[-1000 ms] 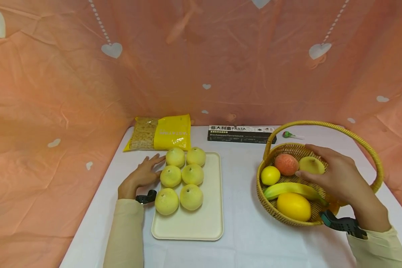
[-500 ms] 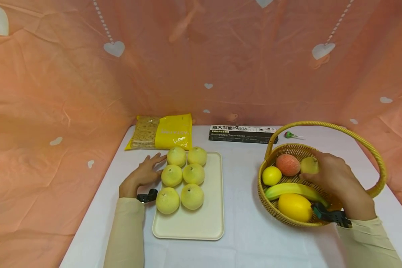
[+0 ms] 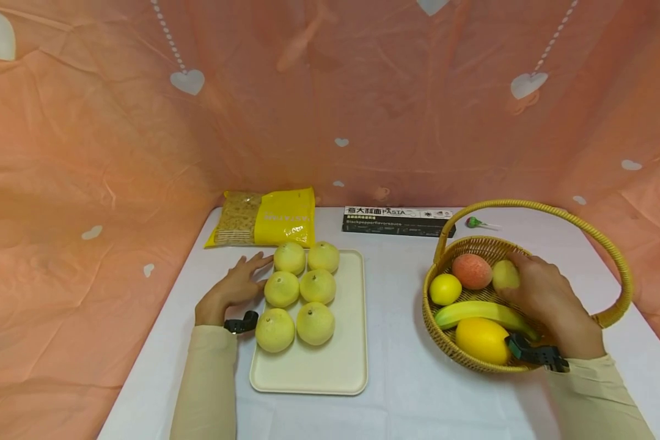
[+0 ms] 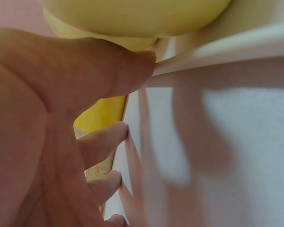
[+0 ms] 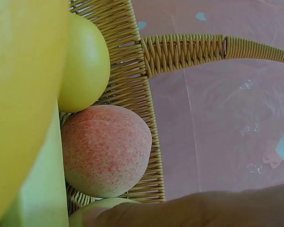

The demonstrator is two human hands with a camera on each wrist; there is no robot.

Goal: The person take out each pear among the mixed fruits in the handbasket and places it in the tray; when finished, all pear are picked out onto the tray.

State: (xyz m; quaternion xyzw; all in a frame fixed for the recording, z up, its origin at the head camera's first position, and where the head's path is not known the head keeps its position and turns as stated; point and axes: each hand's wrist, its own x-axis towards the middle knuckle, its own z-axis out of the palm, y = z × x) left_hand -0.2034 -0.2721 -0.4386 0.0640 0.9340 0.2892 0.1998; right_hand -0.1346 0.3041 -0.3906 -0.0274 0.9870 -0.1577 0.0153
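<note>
In the head view, my right hand [image 3: 544, 293] reaches into the wicker basket [image 3: 437, 333] and grips a round pale yellow-green fruit [image 3: 505, 275], mostly hidden by the hand. Beside that fruit lies a peach [image 5: 106, 151]; a lemon [image 3: 445, 289], a banana [image 3: 478, 313] and a larger yellow oval fruit [image 3: 481, 340] share the basket. My left hand [image 3: 235, 288] rests with fingers spread at the left side of a cream tray [image 3: 338, 373]. Its thumb [image 4: 128, 71] lies at the tray's rim, under the round pale yellow fruits [image 3: 282, 289], which stand in two columns.
A yellow pasta bag [image 3: 283, 217] lies behind the tray. Further right at the back are a black and white pasta box [image 3: 398, 220] and a small green-and-red wrapped lollipop [image 3: 475, 222]. The basket's tall handle [image 3: 605, 241] arches over its right side.
My right hand has moved left and lower into the basket, and its fingers have closed in around the pale yellow-green fruit. The left hand has stayed beside the tray.
</note>
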